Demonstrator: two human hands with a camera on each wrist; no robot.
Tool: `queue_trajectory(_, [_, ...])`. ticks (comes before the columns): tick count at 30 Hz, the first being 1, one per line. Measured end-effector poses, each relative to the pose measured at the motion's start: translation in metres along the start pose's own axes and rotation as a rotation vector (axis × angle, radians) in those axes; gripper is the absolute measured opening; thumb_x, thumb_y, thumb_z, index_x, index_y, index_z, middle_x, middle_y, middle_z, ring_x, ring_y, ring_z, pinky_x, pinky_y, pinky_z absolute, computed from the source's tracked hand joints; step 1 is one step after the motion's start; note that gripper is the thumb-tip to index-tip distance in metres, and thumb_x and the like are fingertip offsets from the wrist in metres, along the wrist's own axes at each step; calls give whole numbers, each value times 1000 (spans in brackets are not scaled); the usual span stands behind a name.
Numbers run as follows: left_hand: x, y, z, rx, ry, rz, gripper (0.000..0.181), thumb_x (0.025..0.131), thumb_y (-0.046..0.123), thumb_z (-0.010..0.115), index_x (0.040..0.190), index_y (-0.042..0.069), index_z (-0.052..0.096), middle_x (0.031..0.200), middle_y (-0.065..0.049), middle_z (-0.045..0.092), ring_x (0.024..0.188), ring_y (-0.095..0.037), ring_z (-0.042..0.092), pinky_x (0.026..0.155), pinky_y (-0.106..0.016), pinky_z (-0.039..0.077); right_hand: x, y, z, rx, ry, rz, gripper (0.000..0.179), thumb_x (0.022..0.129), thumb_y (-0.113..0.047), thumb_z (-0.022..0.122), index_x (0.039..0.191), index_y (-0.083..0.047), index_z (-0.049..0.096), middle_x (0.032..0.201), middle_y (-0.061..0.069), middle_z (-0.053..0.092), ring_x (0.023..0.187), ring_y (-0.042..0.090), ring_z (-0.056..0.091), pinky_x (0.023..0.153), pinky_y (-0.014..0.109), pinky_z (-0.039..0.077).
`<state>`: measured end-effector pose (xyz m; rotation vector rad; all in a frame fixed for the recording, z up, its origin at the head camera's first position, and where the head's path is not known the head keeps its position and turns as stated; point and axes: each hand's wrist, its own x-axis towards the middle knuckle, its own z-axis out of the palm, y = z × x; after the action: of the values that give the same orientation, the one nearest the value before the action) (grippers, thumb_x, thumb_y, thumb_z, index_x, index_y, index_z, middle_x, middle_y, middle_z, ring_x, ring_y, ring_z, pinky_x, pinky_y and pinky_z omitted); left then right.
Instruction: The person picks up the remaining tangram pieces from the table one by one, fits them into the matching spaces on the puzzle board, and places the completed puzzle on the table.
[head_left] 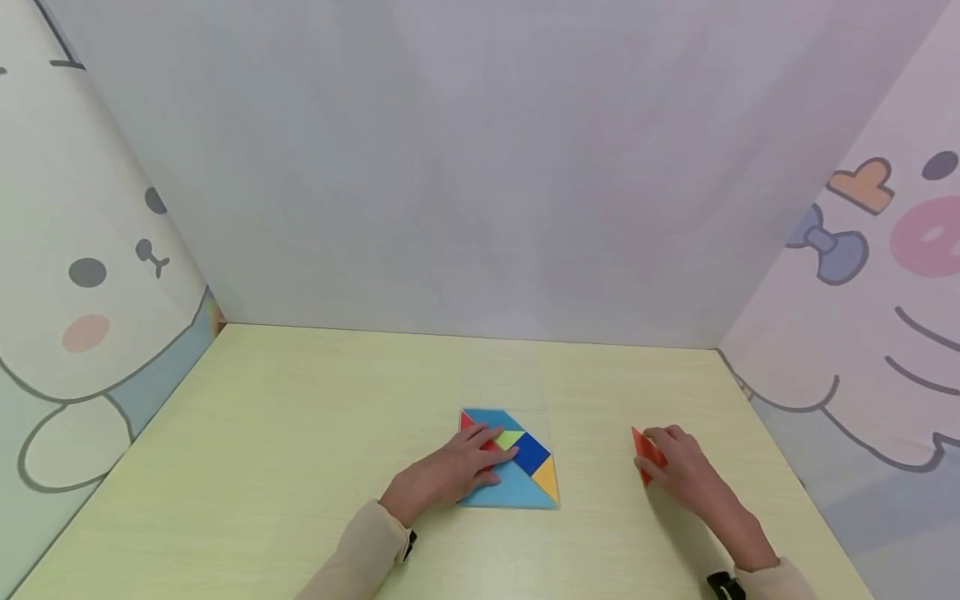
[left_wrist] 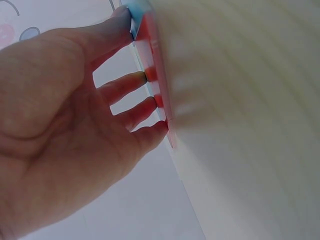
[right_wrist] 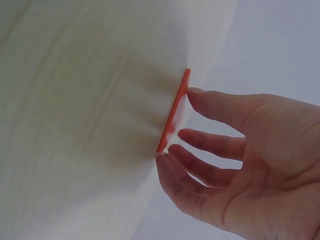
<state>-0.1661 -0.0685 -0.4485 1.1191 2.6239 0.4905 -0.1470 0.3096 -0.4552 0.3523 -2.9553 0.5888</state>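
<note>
My left hand point(head_left: 459, 463) rests on a partly filled tangram, its fingertips touching the pieces. Partly covered by it is a red piece point(left_wrist: 156, 65). Around those fingers lie a light blue triangle point(head_left: 510, 490), a dark blue square point(head_left: 529, 454), a yellow triangle point(head_left: 547, 479), a lime green piece point(head_left: 510, 438) and a blue piece point(head_left: 487, 418) at the top. To the right, my right hand point(head_left: 688, 477) pinches an orange-red triangular tangram piece point(head_left: 642, 446) by its edges. In the right wrist view that piece point(right_wrist: 174, 110) appears edge-on, close over the table, thumb at one end and fingers at the other.
A clear tray point(head_left: 553, 446) frames the tangram pieces. The pale wooden table point(head_left: 262, 467) meets a plain light backdrop point(head_left: 480, 167) behind. Cartoon-printed panels point(head_left: 82, 208) stand at the left and right sides.
</note>
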Motion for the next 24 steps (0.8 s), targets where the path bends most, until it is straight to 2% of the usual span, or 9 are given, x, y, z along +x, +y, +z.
queue_trajectory(5, [-1, 1, -2, -4, 3, 3, 51, 105, 25, 60, 154, 17, 50, 162, -14, 37, 150, -36, 30, 118, -48, 36, 2, -2, -2, 29, -6, -21, 32, 82, 0, 84, 108, 7, 67, 98, 18, 62, 85, 28, 59, 66, 38, 52])
queue_trajectory(12, [-1, 1, -1, -22, -1, -5, 51, 104, 25, 61, 154, 17, 50, 162, -14, 37, 150, -36, 30, 118, -48, 35, 4, -3, -7, 74, -84, 39, 32, 84, 0, 82, 110, 9, 66, 101, 19, 61, 84, 25, 58, 67, 37, 55])
queue_trajectory(24, [0, -2, 2, -18, -9, -16, 52, 105, 27, 60, 155, 19, 49, 163, -12, 36, 151, -35, 29, 118, -47, 34, 6, -5, -14, 120, -139, 89, 33, 85, 0, 80, 112, 8, 65, 100, 20, 59, 84, 30, 61, 73, 46, 56])
